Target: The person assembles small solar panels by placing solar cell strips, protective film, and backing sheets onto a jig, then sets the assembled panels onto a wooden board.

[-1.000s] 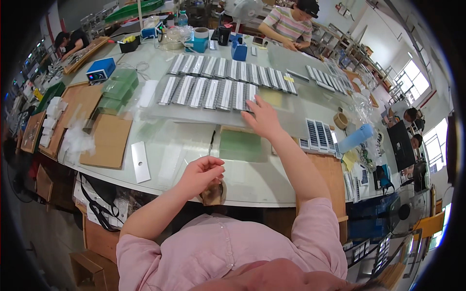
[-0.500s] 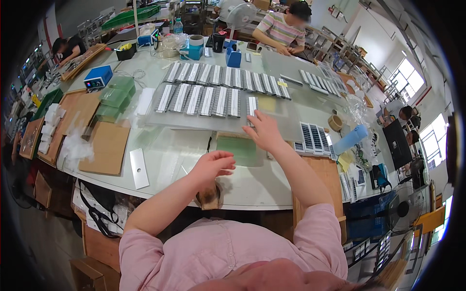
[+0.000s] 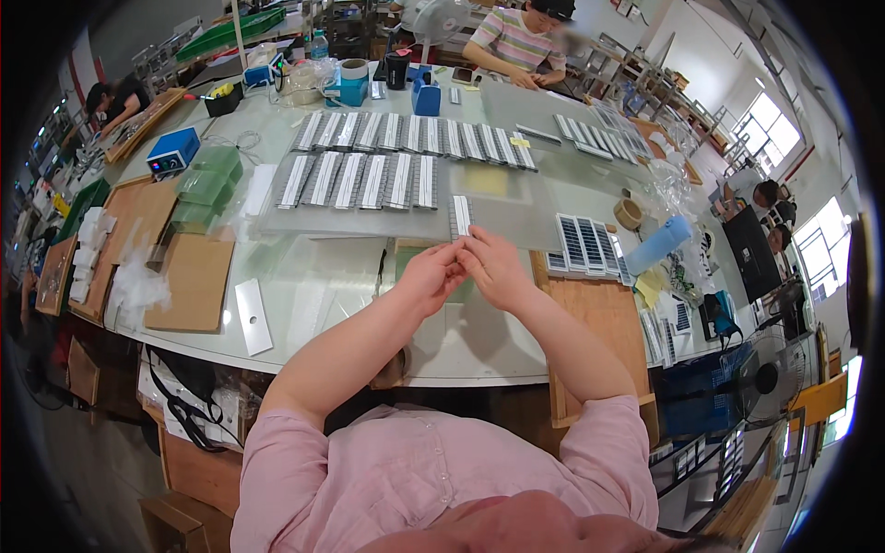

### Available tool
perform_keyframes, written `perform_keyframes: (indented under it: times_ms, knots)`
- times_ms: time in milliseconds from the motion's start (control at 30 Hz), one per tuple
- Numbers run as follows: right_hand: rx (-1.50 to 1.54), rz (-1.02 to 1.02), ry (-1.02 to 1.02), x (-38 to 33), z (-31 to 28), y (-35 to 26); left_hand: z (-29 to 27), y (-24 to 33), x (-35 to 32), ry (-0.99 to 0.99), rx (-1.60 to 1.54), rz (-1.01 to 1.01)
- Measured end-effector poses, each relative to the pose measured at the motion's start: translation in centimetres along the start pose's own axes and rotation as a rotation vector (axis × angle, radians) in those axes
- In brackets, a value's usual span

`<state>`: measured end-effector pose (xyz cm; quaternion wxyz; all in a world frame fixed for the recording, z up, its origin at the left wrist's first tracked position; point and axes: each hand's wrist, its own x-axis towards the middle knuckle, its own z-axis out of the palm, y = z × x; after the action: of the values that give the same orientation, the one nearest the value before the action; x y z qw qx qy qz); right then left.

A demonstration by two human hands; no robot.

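Observation:
A small rectangular panel [image 3: 461, 214], grey with a white stripe along its length, is at the near edge of a translucent sheet [image 3: 359, 225]. At its near end, my right hand [image 3: 498, 267] has its thumb and fingers closed on it. My left hand [image 3: 431, 276] meets the right one there, its fingers curled and pressed together; what lies between them is hidden. Similar striped panels [image 3: 348, 180] lie in two rows on the sheet beyond my hands. Below my hands, a pale green block [image 3: 407, 253] is partly covered by them.
Dark-celled panels [image 3: 583, 247] lie right beside a wooden board [image 3: 590, 332]. A blue bottle [image 3: 658, 243] and tape roll [image 3: 628, 215] stand beyond. Leftward are a white plate [image 3: 252, 318], cardboard [image 3: 189, 286] and a blue box [image 3: 173, 151]. Across the table sits a person [image 3: 522, 44].
My left hand has moved up and right to join my right hand. The right hand has closed on the striped panel, which has come nearer to me. The whole view has shifted slightly.

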<state>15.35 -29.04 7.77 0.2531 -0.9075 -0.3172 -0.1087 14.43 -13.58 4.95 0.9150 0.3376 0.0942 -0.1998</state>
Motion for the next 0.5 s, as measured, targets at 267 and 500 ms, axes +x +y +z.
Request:
perform_keyframes:
  times_ms: [267, 500]
  knots:
    - [0.239, 0.07, 0.175, -1.9, -2.4, 1.5, 0.2, 0.3, -0.5, 0.146, 0.264, -0.019]
    - [0.414, 0.3, 0.413, -5.9, -5.4, 5.7, 2.7, -2.6, -4.7, 0.067, 0.423, -0.056]
